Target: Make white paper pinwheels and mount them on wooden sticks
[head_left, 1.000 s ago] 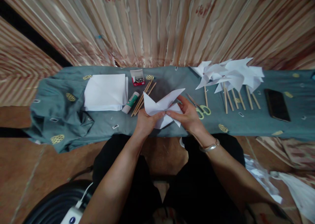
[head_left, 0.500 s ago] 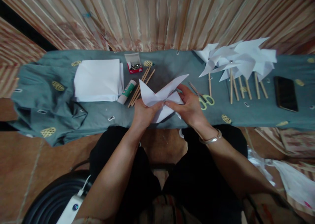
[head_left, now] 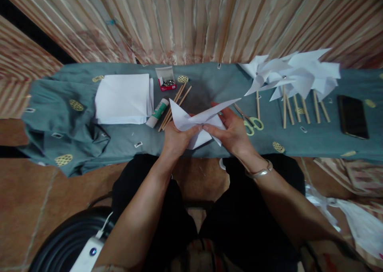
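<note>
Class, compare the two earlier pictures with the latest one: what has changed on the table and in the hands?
The left hand and right hand keep hold of the folded white paper; its upper flap has stretched out rightward, its tip now near the scissors. Nothing was picked up or let go. The paper stack, glue stick, pinwheels and phone lie as before.

Cloth-covered table (head_left: 209, 84) bears paper stack (head_left: 123, 98), glue stick (head_left: 157, 112), sticks (head_left: 175, 106), scissors (head_left: 249, 122), pinwheels (head_left: 295, 74), phone (head_left: 353, 116).

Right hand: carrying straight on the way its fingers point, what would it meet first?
Probably the left hand, fingertips almost touching the right hand across the folded paper both hold.
</note>
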A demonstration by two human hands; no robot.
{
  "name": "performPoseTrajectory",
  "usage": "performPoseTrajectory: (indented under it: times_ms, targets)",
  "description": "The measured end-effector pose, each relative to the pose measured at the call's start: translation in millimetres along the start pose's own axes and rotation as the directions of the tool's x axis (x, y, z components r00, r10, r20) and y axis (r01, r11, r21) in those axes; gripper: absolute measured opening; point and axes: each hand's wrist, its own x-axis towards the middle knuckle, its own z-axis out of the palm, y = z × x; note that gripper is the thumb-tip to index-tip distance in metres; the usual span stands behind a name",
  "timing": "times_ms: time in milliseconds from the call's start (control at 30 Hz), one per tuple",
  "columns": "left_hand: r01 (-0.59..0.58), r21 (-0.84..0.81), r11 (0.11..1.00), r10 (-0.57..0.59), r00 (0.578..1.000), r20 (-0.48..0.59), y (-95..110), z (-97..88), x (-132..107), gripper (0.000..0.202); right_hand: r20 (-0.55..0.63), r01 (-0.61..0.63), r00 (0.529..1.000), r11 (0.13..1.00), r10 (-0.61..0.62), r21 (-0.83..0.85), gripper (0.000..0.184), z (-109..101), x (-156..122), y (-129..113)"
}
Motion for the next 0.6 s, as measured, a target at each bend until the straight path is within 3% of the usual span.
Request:
performPoseTrajectory:
  times_ms: [267,600]
  targets:
    - [-0.006,-0.021,1.0,0.006,1.0,0.018,-0.2,0.0,-0.2,0.031,0.017,0.069,0.998,0.998,-0.068,-0.01,0.057,0.1,-0.4,-1.4]
    - [-0.008,0.004,1.0,0.008,1.0,0.028,0.1,-0.9,0.5,0.038,0.019,0.006,1.0,1.0,-0.006,0.014,0.071,0.3,-0.3,6.4]
